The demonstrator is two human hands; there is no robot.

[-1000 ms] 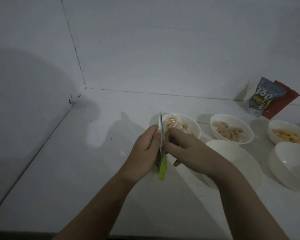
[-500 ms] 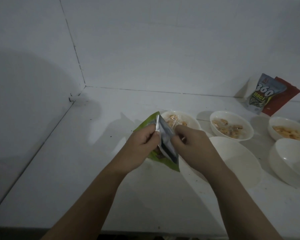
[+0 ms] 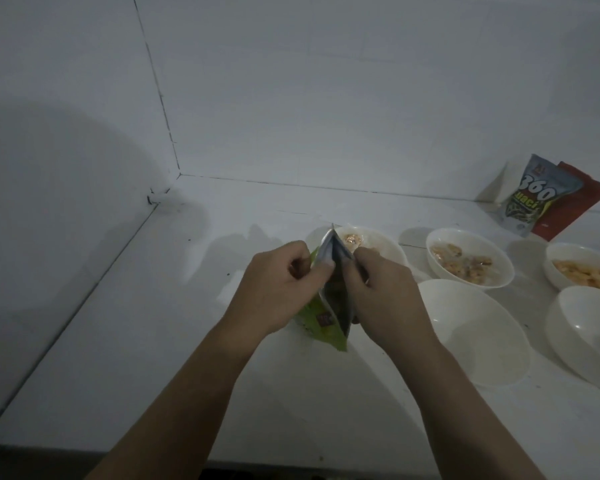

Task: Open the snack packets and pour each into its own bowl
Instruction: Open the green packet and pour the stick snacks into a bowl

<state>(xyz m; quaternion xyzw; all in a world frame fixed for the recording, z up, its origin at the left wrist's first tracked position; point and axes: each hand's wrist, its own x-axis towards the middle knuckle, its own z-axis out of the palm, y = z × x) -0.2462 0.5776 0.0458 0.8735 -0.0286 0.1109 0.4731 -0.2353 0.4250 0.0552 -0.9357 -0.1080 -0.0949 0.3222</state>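
Green packet (image 3: 326, 320), silver lining exposed, top pinched apart by left hand (image 3: 278, 289), right hand (image 3: 385, 292).

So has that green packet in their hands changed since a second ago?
Yes. The green packet was edge-on and shut in front of the left-most filled bowl; now the left hand and right hand have pulled its mouth apart, same spot.

I saw open white counter (image 3: 118, 341) running left of the large empty white bowl (image 3: 478, 334), as far as the tiled wall (image 3: 66, 202). Right of that bowl, another empty white bowl (image 3: 589, 334) crowded close; behind it, three filled white bowls (image 3: 471, 258) blocked the way.
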